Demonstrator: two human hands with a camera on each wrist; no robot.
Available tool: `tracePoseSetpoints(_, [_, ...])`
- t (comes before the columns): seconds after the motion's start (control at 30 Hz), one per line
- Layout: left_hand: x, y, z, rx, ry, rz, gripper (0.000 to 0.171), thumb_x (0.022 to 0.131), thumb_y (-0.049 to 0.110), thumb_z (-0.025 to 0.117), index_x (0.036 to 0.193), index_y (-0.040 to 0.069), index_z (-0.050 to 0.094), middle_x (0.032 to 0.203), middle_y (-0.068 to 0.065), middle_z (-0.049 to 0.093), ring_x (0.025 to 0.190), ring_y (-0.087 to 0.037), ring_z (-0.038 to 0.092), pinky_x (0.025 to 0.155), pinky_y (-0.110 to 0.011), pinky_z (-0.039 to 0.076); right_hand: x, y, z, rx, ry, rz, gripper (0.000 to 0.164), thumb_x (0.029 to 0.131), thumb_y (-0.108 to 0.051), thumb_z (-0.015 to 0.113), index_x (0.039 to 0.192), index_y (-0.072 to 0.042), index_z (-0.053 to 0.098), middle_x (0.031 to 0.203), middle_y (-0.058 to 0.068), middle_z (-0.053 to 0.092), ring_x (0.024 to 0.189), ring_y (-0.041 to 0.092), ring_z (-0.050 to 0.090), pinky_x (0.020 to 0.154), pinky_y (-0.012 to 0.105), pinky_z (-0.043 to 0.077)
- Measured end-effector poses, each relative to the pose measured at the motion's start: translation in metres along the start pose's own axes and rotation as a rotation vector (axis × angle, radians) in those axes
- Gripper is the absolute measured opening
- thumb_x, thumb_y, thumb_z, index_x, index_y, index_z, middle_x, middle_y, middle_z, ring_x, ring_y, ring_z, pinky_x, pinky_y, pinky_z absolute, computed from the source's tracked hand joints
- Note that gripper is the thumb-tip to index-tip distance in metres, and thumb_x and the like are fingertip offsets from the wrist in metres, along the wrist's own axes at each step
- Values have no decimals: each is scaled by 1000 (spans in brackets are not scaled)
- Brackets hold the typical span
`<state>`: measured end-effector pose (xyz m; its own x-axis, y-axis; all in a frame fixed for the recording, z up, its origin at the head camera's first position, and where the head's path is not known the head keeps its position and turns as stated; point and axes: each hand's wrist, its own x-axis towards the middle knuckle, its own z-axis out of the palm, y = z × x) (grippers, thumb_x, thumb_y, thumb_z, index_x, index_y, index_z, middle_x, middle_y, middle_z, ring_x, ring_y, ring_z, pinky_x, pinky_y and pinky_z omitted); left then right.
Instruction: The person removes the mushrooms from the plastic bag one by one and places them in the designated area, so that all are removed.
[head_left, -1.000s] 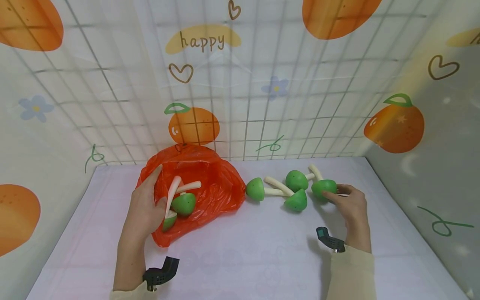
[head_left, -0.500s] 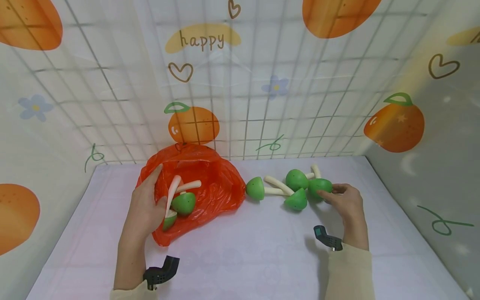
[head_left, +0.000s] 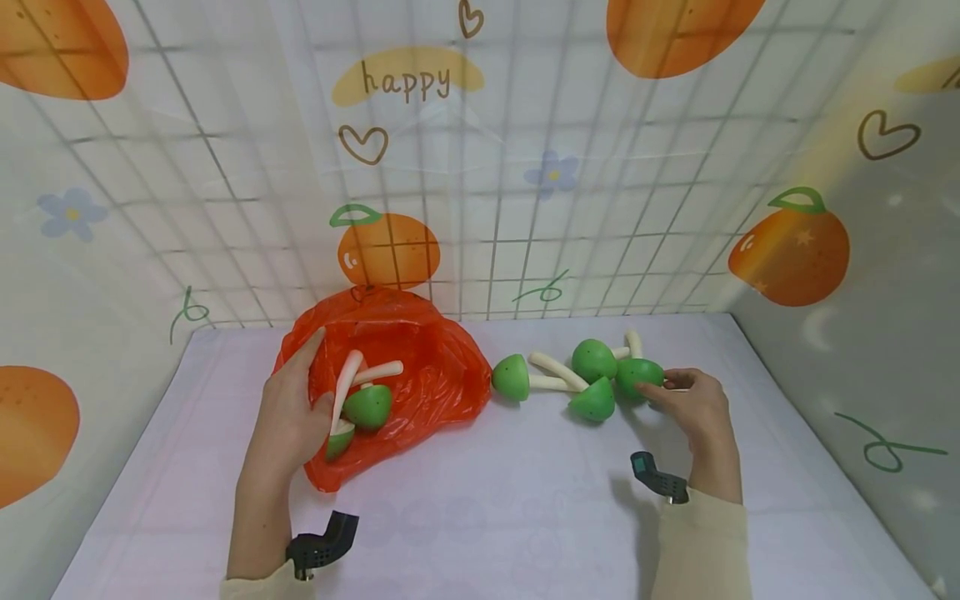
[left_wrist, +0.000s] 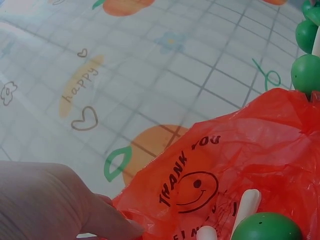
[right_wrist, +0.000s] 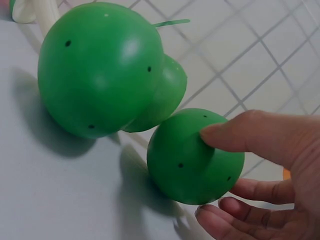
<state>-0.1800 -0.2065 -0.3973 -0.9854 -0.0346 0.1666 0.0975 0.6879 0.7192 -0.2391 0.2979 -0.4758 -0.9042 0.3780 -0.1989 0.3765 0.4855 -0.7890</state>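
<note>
My left hand (head_left: 292,417) grips the left edge of a red plastic bag (head_left: 442,367), its thumb over the bag's mouth. Printed lettering and a smiling face show on the bag's inner side in the left wrist view. Inside lie green-capped toy mushrooms (head_left: 367,408) with pale stems. At the right, my right hand (head_left: 696,408) pinches the round cap of a toy mushroom (right_wrist: 192,162), thumb on the near side and fingers behind and below. That mushroom's stem points away toward the wall, and its cap sits against the neighbouring mushrooms.
Left of the pinched one, more toy mushrooms lie in a cluster: one at the back (head_left: 593,360), one at the front (head_left: 594,401) and one touching the bag's right side (head_left: 511,378). A patterned sheet hangs over a wire grid (head_left: 525,250) behind the white table (head_left: 480,517).
My right hand has shifted slightly left with the mushroom, bringing its cap against the cluster; over the last half second it barely moves. My left hand and the bag stay in place.
</note>
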Motion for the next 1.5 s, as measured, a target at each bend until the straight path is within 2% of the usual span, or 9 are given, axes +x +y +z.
tracePoseSetpoints(0.63, [-4, -2, -1, -12, 6, -31, 84, 95, -7, 66, 167, 10, 28, 163, -20, 40, 148, -44, 37, 106, -66, 47, -6, -2, -6, -19, 15, 4, 75, 94, -34, 78, 149, 9, 48, 144, 28, 51, 128, 43, 46, 106, 60, 43])
tracePoseSetpoints(0.8, [-4, -2, -1, -5, 6, -43, 84, 95, -6, 67, 167, 11, 27, 163, -20, 40, 148, -44, 36, 106, -65, 47, -6, -1, -8, -27, 70, -15, 73, 95, -35, 78, 147, 8, 51, 142, 28, 54, 125, 42, 51, 99, 53, 48])
tracePoseSetpoints(0.97, [-4, -2, -2, -9, 9, -47, 84, 95, -6, 66, 167, 10, 27, 163, -21, 40, 148, -45, 37, 105, -65, 48, -7, -5, -13, -29, 140, -67, 67, 94, -35, 79, 144, 5, 57, 133, 22, 61, 114, 32, 57, 83, 33, 49])
tracePoseSetpoints(1.03, [-4, -2, -2, -10, 12, -42, 83, 95, -7, 66, 167, 9, 27, 162, -21, 40, 148, -45, 37, 105, -65, 48, -9, -8, -14, -17, 159, -87, 64, 95, -34, 79, 143, 3, 59, 131, 20, 62, 112, 28, 58, 81, 31, 48])
tracePoseSetpoints(1.1, [-4, -2, -3, -9, 13, -37, 83, 95, -7, 65, 167, 9, 27, 163, -21, 40, 148, -45, 37, 106, -65, 47, -10, -12, -14, 3, 169, -99, 62, 96, -34, 78, 144, 1, 60, 132, 18, 62, 114, 28, 57, 87, 35, 49])
tracePoseSetpoints(1.23, [-3, -2, -3, -6, 13, -33, 82, 96, -7, 65, 167, 9, 27, 163, -21, 40, 148, -45, 37, 107, -65, 45, -14, -20, -14, 64, 160, -156, 54, 98, -31, 76, 141, -2, 62, 130, 15, 64, 113, 21, 57, 104, 48, 50])
tracePoseSetpoints(1.33, [-3, -3, -4, -4, 11, -38, 82, 96, -7, 64, 167, 10, 27, 163, -22, 39, 148, -46, 37, 108, -66, 45, -17, -25, -13, 88, 131, -241, 48, 98, -29, 76, 136, -1, 65, 123, 11, 68, 108, 14, 59, 109, 52, 47])
tracePoseSetpoints(1.4, [-3, -4, -4, -2, 11, -39, 82, 96, -7, 64, 167, 10, 26, 163, -22, 39, 148, -46, 37, 108, -66, 44, -20, -29, -12, 90, 99, -313, 45, 98, -28, 76, 133, -1, 67, 117, 7, 69, 105, 10, 60, 107, 43, 49])
tracePoseSetpoints(1.5, [-3, -4, -5, -3, 13, -40, 82, 96, -6, 64, 167, 10, 26, 163, -22, 40, 147, -46, 38, 108, -66, 45, -23, -37, -7, 107, 41, -442, 39, 99, -23, 76, 128, 2, 68, 112, 4, 71, 101, 5, 63, 99, 23, 52])
